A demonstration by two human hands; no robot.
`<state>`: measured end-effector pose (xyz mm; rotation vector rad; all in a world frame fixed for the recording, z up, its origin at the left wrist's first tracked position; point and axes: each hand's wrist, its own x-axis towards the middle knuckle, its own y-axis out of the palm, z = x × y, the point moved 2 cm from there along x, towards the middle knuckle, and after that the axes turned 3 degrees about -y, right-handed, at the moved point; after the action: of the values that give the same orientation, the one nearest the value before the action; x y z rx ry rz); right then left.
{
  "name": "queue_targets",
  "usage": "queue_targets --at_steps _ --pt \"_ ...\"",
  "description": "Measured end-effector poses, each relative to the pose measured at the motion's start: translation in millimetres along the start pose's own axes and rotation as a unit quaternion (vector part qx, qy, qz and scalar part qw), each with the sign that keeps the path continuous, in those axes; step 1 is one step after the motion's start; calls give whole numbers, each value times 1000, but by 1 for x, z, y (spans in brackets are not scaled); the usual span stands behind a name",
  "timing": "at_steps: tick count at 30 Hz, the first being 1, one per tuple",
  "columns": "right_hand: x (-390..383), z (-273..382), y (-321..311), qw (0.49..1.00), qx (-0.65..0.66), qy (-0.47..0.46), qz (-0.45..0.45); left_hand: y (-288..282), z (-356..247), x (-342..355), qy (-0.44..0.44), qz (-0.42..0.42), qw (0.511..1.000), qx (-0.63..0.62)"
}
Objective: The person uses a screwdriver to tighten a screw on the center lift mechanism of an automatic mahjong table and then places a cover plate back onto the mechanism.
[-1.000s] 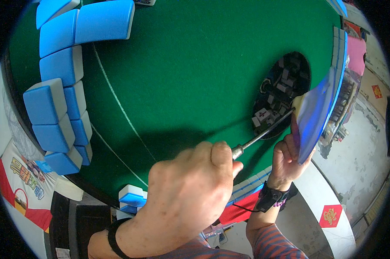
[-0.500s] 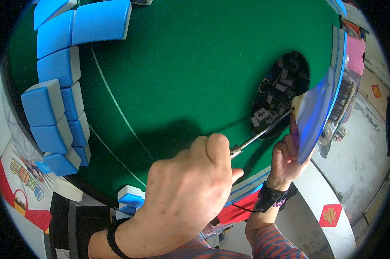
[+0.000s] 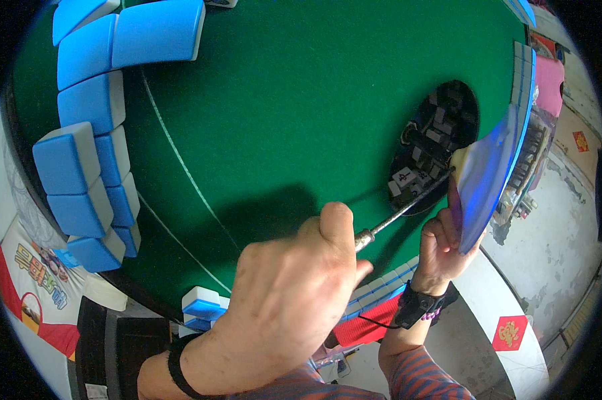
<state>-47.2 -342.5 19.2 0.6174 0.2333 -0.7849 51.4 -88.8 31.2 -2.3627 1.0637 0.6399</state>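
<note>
My left hand (image 3: 291,290) is closed round the handle of a screwdriver (image 3: 401,212), the handle mostly hidden in the fist. The metal shaft slants up to the right, its tip meeting the pale yellow centre part (image 3: 457,160) of a translucent blue disc (image 3: 491,177). My right hand (image 3: 444,250) grips that disc by its lower side, holding it tilted on edge beside an oval opening (image 3: 402,143) in the green table. Inside the dark opening lie several loose mahjong tiles (image 3: 403,177), and a dark post (image 3: 424,141) crosses it.
Blue-backed mahjong tiles (image 3: 77,163) stand stacked along the table's left. More tile rows line the right edge (image 3: 522,80) and the near edge (image 3: 381,285). A small tile stack (image 3: 203,303) sits by my left wrist. Green felt (image 3: 281,100) covers the tabletop.
My left hand has turned slightly on the screwdriver, its knuckles shifting a little. The disc and my right hand stay about where they were.
</note>
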Motion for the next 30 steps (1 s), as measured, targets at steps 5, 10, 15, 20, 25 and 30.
queue_targets --at_steps 5,10,15,20,25,30 --pt "1 -2 5 1000 -5 3 -18 3 2 2 60 -35 997 42" --pt "0 -2 5 999 -4 5 -52 7 -2 4 38 -41 996 75" --pt "-1 -1 -1 1000 -3 0 14 5 -2 5 4 -45 998 50" --pt "0 -2 5 1000 1 2 -14 7 0 6 47 3 997 66" --pt "-1 -2 4 998 -12 -5 -54 12 -2 8 33 -10 996 84" --pt "-2 0 -3 1000 -4 -4 14 7 -5 9 4 -11 999 48"
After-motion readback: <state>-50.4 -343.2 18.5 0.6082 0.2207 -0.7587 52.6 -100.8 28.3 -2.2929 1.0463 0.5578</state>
